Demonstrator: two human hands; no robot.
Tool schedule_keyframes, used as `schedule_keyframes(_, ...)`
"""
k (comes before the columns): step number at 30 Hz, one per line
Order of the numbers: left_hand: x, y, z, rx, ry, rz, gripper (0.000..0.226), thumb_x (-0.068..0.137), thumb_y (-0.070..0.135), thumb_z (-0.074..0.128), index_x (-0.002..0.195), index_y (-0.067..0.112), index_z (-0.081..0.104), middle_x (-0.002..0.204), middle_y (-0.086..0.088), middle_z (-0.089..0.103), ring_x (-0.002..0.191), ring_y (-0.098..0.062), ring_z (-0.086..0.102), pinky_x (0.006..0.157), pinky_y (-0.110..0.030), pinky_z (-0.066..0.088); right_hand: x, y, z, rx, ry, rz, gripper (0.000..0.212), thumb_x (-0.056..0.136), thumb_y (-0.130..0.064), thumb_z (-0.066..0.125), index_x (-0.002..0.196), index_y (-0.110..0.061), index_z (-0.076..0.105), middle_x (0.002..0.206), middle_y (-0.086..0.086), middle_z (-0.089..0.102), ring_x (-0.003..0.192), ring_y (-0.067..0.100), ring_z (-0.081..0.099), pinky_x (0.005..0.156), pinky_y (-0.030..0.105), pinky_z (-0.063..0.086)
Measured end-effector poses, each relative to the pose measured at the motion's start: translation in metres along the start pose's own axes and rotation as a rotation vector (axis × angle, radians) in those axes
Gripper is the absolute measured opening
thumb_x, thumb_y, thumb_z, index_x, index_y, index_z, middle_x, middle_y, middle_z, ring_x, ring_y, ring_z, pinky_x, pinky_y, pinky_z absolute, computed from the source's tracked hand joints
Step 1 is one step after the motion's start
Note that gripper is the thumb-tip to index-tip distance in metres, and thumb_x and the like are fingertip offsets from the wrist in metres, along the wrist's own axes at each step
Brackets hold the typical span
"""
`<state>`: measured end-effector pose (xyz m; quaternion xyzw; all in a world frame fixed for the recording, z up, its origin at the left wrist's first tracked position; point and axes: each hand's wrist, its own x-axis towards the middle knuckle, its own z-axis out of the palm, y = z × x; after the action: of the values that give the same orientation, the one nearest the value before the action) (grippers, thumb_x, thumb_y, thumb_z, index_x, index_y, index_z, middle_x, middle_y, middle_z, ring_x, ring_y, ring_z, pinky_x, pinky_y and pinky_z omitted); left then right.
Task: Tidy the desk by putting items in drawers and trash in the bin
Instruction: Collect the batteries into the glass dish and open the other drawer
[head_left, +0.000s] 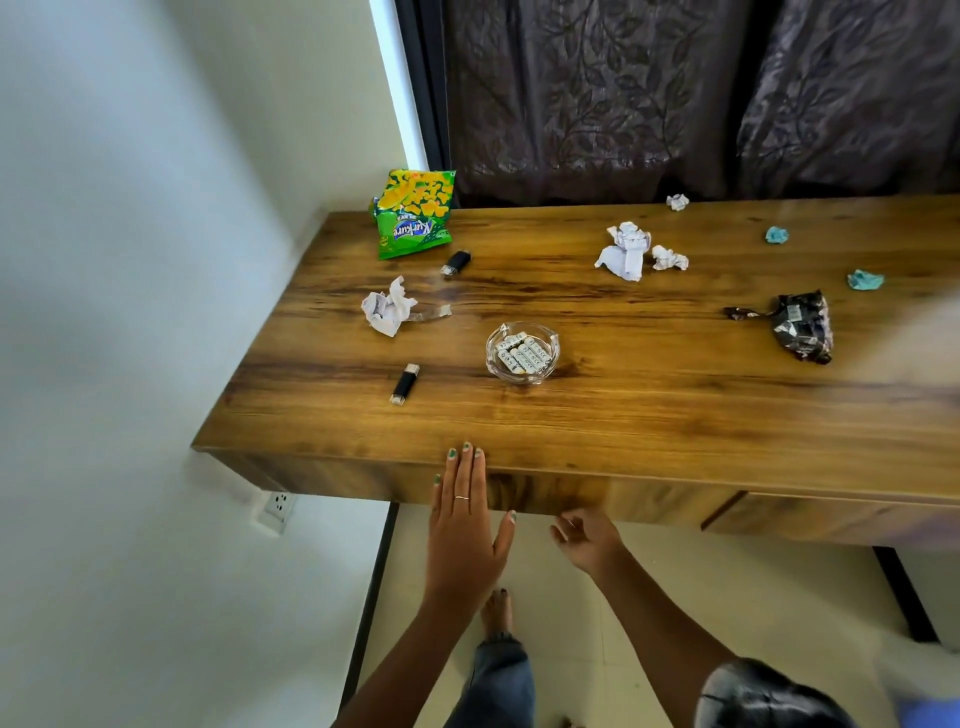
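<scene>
left hand (464, 519) lies flat, fingers straight, on the desk's drawer front (545, 493); right hand (587, 540) hangs loosely curled, empty, beneath it. usb sticks (404, 383), battery dish (522, 352) and wrappers sit beyond. yanking the drawer could jolt the dish.

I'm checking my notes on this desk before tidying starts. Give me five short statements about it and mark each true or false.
1. The glass dish holds batteries. True.
2. The left hand grips a USB stick. False: it lies flat against the desk's front edge, holding nothing.
3. The green snack bag sits at the desk's far left corner. True.
4. The right hand holds crumpled paper. False: it is empty, below the desk edge.
5. Two black USB sticks lie on the desk. True.
</scene>
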<state>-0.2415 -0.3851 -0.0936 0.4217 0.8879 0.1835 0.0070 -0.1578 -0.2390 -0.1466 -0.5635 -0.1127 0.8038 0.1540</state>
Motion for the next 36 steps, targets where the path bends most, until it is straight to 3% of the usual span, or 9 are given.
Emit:
schedule_keyframes(5,0.0,-0.002,0.001,0.01,-0.006,0.003,0.072,0.091,0.046,0.034,0.151,0.012,0.014,0.158,-0.004,0.011,0.147,-0.021,0.006,0.116,-0.037,0.011,0.009,0.002,-0.001,0.002,-0.01,0.018,0.024,0.08,0.014,0.037,0.074,-0.008,0.043,0.09,0.012,0.049,0.084,0.023,0.049,0.089,0.038,0.042)
schedule_keyframes(9,0.0,-0.001,0.0,0.003,-0.003,0.007,0.072,0.091,0.047,0.031,0.151,0.012,0.013,0.158,-0.002,0.009,0.147,-0.02,0.005,0.117,-0.036,0.01,0.014,0.002,-0.009,-0.057,-0.015,0.046,0.024,0.079,0.014,0.04,0.076,-0.009,0.045,0.089,0.011,0.049,0.082,0.021,0.049,0.068,0.031,0.041)
schedule_keyframes(19,-0.004,0.005,0.003,-0.029,0.018,-0.033,0.071,0.094,0.05,0.032,0.151,0.013,0.012,0.158,-0.001,0.007,0.147,-0.018,0.003,0.117,-0.036,0.008,0.01,0.019,-0.042,-0.104,-0.063,0.065,0.028,0.081,0.015,0.04,0.069,-0.01,0.042,0.078,0.007,0.045,0.076,0.017,0.047,0.065,0.028,0.039)
schedule_keyframes(22,-0.005,0.011,0.0,-0.025,0.038,-0.053,0.071,0.094,0.051,0.031,0.151,0.013,0.014,0.158,-0.001,0.01,0.147,-0.018,0.005,0.118,-0.039,0.01,-0.007,0.027,-0.063,-0.309,-0.105,0.066,0.022,0.086,0.01,0.041,0.075,-0.007,0.051,0.085,0.008,0.055,0.081,0.018,0.055,0.067,0.029,0.042)
schedule_keyframes(24,-0.006,0.018,-0.002,0.008,0.039,-0.097,0.071,0.093,0.051,0.03,0.151,0.013,0.015,0.158,-0.001,0.011,0.146,-0.018,0.006,0.118,-0.04,0.008,-0.028,0.033,-0.074,-0.735,-0.152,0.036,0.014,0.089,-0.002,0.049,0.09,-0.01,0.06,0.094,0.008,0.063,0.082,0.018,0.059,0.069,0.029,0.044)
schedule_keyframes(27,-0.006,0.032,-0.004,0.06,0.015,-0.174,0.077,0.087,0.046,0.038,0.151,0.011,0.013,0.158,-0.005,0.013,0.146,-0.021,0.006,0.116,-0.042,0.004,-0.063,0.036,-0.077,-1.397,-0.345,-0.181,0.008,0.089,-0.013,0.053,0.086,-0.018,0.058,0.092,0.002,0.061,0.081,0.012,0.057,0.07,0.023,0.043)
schedule_keyframes(31,-0.012,0.04,-0.006,0.07,-0.051,-0.193,0.086,0.078,0.033,0.047,0.151,0.009,0.011,0.159,-0.008,0.009,0.147,-0.027,0.007,0.114,-0.046,0.0,-0.12,0.03,-0.053,-1.567,-0.647,-0.558,0.014,0.091,-0.014,0.051,0.085,-0.018,0.064,0.084,-0.002,0.063,0.077,0.007,0.06,0.069,0.014,0.045)
schedule_keyframes(33,-0.018,0.039,-0.005,0.102,-0.063,-0.176,0.082,0.075,0.031,0.041,0.15,0.007,0.019,0.158,-0.011,0.016,0.145,-0.029,0.014,0.114,-0.049,0.006,-0.144,0.025,-0.045,-1.551,-0.597,-0.849,0.017,0.094,-0.02,0.048,0.095,-0.02,0.065,0.087,-0.008,0.063,0.079,0.002,0.058,0.07,0.014,0.046)
schedule_keyframes(36,-0.027,0.036,-0.003,0.151,-0.088,-0.168,0.079,0.076,0.034,0.026,0.15,0.007,0.019,0.157,-0.011,0.016,0.145,-0.029,0.013,0.113,-0.05,0.005,-0.151,0.014,-0.046,-1.621,-0.301,-1.336,0.027,0.094,-0.028,0.038,0.105,-0.026,0.062,0.101,-0.012,0.06,0.098,0.0,0.049,0.082,0.017,0.036)
